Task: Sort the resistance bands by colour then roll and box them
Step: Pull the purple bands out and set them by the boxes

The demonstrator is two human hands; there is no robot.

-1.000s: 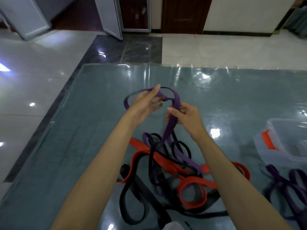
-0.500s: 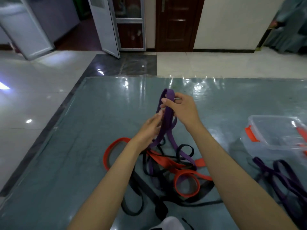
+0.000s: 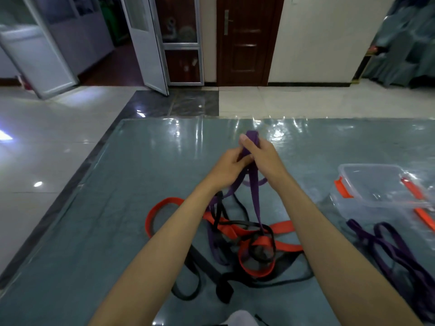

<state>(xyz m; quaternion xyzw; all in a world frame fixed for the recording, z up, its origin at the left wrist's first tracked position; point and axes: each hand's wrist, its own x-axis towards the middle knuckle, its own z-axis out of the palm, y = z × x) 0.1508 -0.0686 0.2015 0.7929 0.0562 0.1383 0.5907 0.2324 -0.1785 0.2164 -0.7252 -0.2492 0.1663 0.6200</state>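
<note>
Purple band (image 3: 255,198) hangs gripped between both hands (image 3: 249,158).

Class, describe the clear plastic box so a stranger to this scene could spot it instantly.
Start at the grey-green mat. At its right edge stands the clear plastic box, just beyond some loose purple bands. It is the only rigid, see-through thing there, with orange clips on its sides.

A glossy teal mat (image 3: 98,208) carries tangled bands (image 3: 247,241), a clear box (image 3: 376,184) and purple bands (image 3: 397,250).
</note>
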